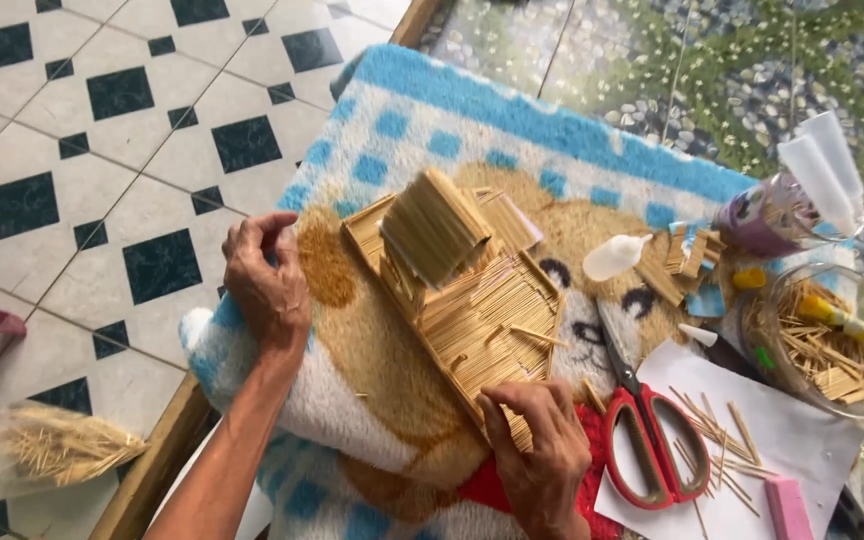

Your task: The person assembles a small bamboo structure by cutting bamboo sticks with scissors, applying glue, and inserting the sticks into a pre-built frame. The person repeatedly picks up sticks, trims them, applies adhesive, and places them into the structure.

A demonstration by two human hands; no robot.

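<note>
Right hand (542, 445) pinches stick house (462, 285) base edge; left hand (267, 280) rests loose on towel (392, 130). Hard press may crack glued sticks.

Soft, even daylight fills the scene, casting only faint shadows under the hands (272, 290) and the toothpick house (452, 270), with mild glare on the glass desk (652, 60) and slight softness and motion blur toward the frame's edges.
</note>
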